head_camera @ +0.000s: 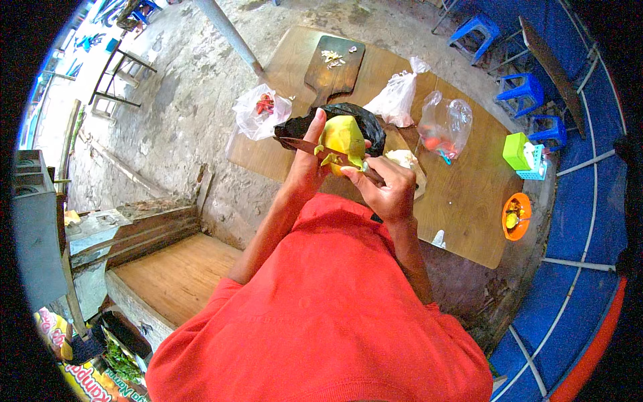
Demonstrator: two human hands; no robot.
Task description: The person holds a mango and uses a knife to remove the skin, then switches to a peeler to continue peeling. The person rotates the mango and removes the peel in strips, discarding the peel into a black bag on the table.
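Observation:
My left hand [310, 163] holds a partly peeled yellow-green fruit [343, 136], perhaps a mango, its thumb raised at the left side. My right hand [389, 183] grips the handle of a knife [306, 146], whose blade lies across the near part of the fruit. Bits of green peel [331, 160] hang at the blade. Behind the fruit a black plastic bag [369, 122] lies on the wooden table [467, 201]. A round wooden board [421, 183] with something pale on it is partly hidden behind my right hand.
A dark wooden cutting board [329, 75] bears chopped pale pieces. Plastic bags hold red chillies [264, 104], something whitish [399, 95] and red produce [436, 143]. Towards the right stand a green tissue box [517, 152] and an orange bowl [516, 216]. A pole [231, 37] rises at the table's far left.

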